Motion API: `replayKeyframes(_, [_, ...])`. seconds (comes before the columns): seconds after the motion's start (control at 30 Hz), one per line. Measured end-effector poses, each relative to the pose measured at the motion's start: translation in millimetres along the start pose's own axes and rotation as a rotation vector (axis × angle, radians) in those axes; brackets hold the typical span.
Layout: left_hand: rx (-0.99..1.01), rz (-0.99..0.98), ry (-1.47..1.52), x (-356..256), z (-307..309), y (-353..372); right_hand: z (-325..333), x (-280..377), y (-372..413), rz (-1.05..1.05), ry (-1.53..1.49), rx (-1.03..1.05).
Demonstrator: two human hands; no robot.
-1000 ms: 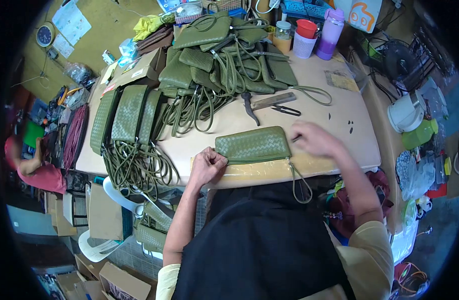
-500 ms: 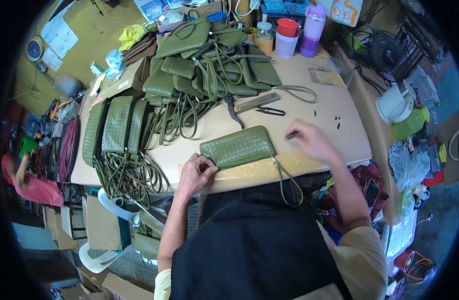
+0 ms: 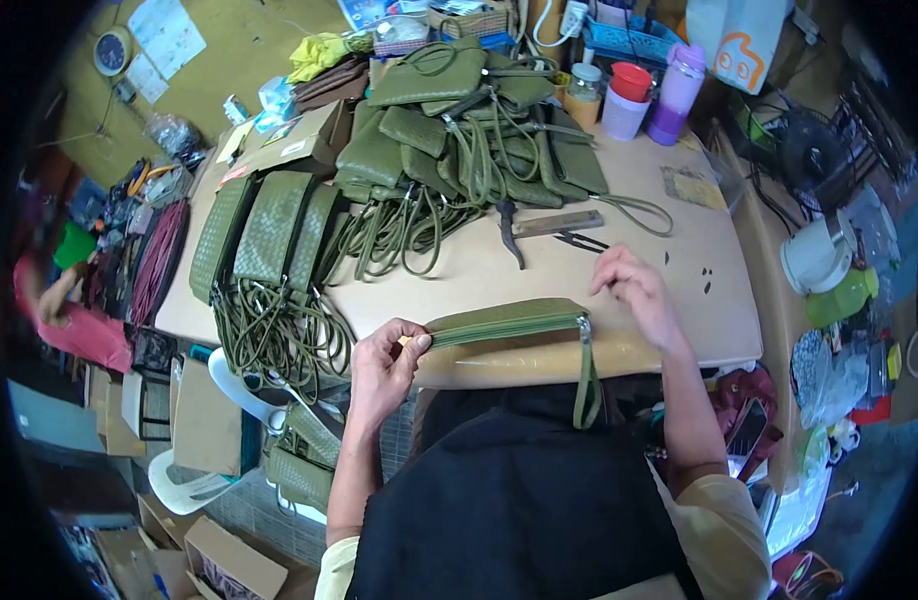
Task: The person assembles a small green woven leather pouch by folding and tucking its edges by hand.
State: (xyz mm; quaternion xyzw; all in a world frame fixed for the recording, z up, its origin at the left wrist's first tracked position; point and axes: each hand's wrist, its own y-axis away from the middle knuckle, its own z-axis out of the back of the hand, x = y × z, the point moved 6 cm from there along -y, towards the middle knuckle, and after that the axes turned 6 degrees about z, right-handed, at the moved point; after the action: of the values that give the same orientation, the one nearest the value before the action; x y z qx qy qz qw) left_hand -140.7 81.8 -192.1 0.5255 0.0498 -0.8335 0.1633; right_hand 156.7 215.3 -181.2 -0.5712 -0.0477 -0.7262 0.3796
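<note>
In the head view, the green pouch (image 3: 509,315) sits at your near table edge, zip facing you. Your left hand (image 3: 384,365) pinches its nine-o'clock end; your right hand (image 3: 629,285), loosely curled at two o'clock, is clear of it, contents unclear. A steady pinch should keep the zip straight. On the tan tabletop (image 3: 704,325), a hammer (image 3: 559,222) lies at one o'clock, piled pouches (image 3: 434,145) at twelve; a person (image 3: 89,335) is at nine.

The left hand (image 3: 382,368) covers the left end of the green pouch (image 3: 509,319). Whether the right hand (image 3: 635,292) holds anything cannot be made out. The black apron (image 3: 519,490) runs off the bottom edge, a pink-shirted person (image 3: 91,336) is blurred, and the wall papers (image 3: 167,44) are too small to read.
</note>
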Motion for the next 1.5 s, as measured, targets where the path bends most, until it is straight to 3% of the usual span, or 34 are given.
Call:
replayKeyframes(0.03, [-0.015,0.004,0.005,-2,4,1,-10,15,-2,0.007,-0.001,0.014])
replayKeyframes(0.1, [-0.002,-0.023,0.037,-7,10,5,-41,60,-11,0.051,0.353,0.079])
replayKeyframes(0.2, [0.009,-0.042,0.145,-15,18,7,-54,48,-8,-0.044,0.473,0.141])
replayKeyframes(0.27, [0.053,-0.010,0.239,-12,21,7,-52,55,-12,-0.009,0.460,0.105])
replayKeyframes(0.33, [0.040,-0.173,0.275,-21,23,9,-48,60,-12,-0.059,0.347,0.082])
replayKeyframes(0.53, [0.015,-0.094,0.246,-14,19,9,-43,68,-12,-0.083,0.335,0.043])
replayKeyframes(0.67, [-0.079,-0.165,0.467,-23,11,10,-43,65,-10,-0.056,0.331,0.003])
replayKeyframes(0.73, [-0.215,-0.297,0.725,-32,8,12,-45,62,-7,0.074,0.323,-0.247])
replayKeyframes(0.77, [-0.247,-0.361,0.644,-32,3,6,-61,58,-6,0.069,0.325,-0.251])
replayKeyframes(0.83, [-0.148,-0.493,0.437,-48,-24,1,-94,35,-1,-0.076,-0.125,-0.508])
replayKeyframes(0.87, [-0.086,-0.592,0.287,-58,-37,-4,-119,31,-4,0.036,-0.041,-0.377])
replayKeyframes(0.9, [-0.024,-0.631,0.109,-66,-46,-8,-150,36,-2,0.048,-0.140,-0.280])
replayKeyframes(0.93, [0.040,-0.668,-0.070,-73,-54,-10,-161,37,-2,0.219,0.027,-0.137])
replayKeyframes(0.97, [0.199,-0.622,-0.189,-76,-60,-13,-163,27,-1,0.067,0.131,0.095])
replayKeyframes(1.0, [0.210,-0.627,-0.192,-67,-64,-17,-156,17,3,-0.087,0.231,0.322])
replayKeyframes(1.07, [0.453,-0.477,-0.738,-3,-106,-25,-140,13,18,-0.213,0.426,0.900])
replayKeyframes(1.1, [0.344,-0.592,-0.852,18,-113,-20,-129,12,29,-0.265,0.420,0.931])
replayKeyframes(1.13, [0.350,-0.598,-0.852,18,-111,-11,-121,10,36,-0.313,0.416,0.958])
replayKeyframes(1.17, [0.190,-0.576,-0.787,9,-95,-7,-116,10,37,-0.316,0.417,0.949])
replayKeyframes(1.23, [0.007,-0.511,-0.683,5,-73,12,-91,30,22,-0.022,0.577,0.390])
replayKeyframes(1.27, [0.015,-0.509,-0.681,15,-72,18,-92,26,22,-0.030,0.575,0.391])
replayKeyframes(1.33, [-0.035,-0.483,-0.501,39,-67,18,-96,16,6,0.145,0.564,0.231])
replayKeyframes(1.4, [-0.103,-0.526,-0.398,42,-62,5,-110,-6,-6,0.213,0.574,0.278])
replayKeyframes(1.47, [-0.190,-0.449,-0.228,42,-48,-11,-128,-27,-17,0.235,0.577,0.381])
replayKeyframes(1.5, [-0.255,-0.456,-0.342,29,-44,-13,-131,-34,-23,0.220,0.610,0.356])
